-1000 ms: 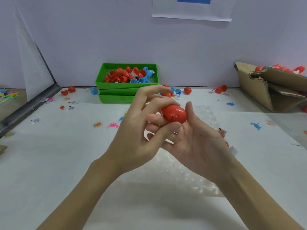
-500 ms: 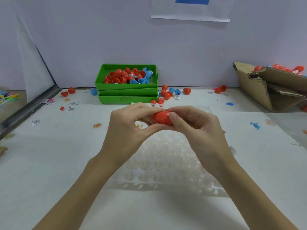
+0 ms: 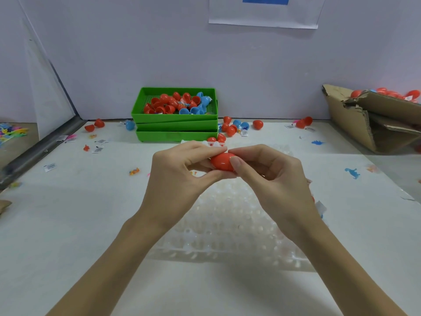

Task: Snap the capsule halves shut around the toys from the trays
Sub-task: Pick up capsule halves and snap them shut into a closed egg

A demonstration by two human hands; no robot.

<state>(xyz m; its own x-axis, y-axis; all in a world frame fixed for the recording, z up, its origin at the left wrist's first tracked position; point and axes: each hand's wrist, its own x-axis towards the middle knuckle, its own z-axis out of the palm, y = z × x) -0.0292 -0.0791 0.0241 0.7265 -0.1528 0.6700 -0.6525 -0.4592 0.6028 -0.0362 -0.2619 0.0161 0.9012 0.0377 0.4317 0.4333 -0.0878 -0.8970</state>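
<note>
Loose capsule halves (image 3: 94, 125) are scattered at 10 o'clock on the tabletop (image 3: 68, 224). Green trays (image 3: 175, 127) are stacked at 12 o'clock, within reach for restocking. The red capsule (image 3: 222, 162) is held at centre above a clear blister tray (image 3: 227, 236). The left hand (image 3: 180, 176) pinches one end, the right hand (image 3: 268, 176) pinches the other, likely so the halves can be pressed together. A cardboard box (image 3: 373, 119) lies at 2 o'clock.

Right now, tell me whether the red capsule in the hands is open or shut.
Shut: the red capsule shows both halves meeting at a thin seam, no gap.
</note>
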